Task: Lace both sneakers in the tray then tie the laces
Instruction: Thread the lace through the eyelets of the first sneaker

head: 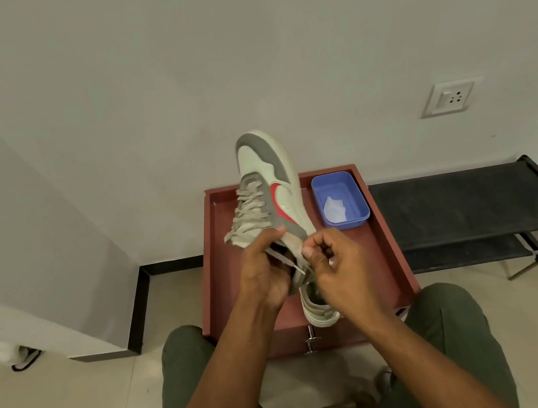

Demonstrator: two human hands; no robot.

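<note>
- My left hand [263,273] grips the sneaker [272,200] at its ankle end, fingers curled round the collar and thumb up by the top of the tongue, holding it above the tray.
- My right hand [338,263] is curled just beside the sneaker's heel, thumb and forefinger pinching what looks like the lace end [289,261], a pale strip running across the shoe's opening between my two hands.
- The sneaker points away from me, toe raised toward the wall; it is white and grey with a red mark on its side, and pale laces [250,213] cross most of the front eyelets.
- A second sneaker [318,307] lies in the tray under my hands, near the front edge; only its heel part shows, so I cannot tell how far it is laced.
- The tray [389,256] is reddish-brown with a raised rim and sits between my knees.
- A blue plastic tub [339,200] stands in the tray's far right corner with a crumpled clear wrapper [334,210] inside.
- A low black rack [468,203] stands to the right against the wall, with a wall socket [449,97] above it.
</note>
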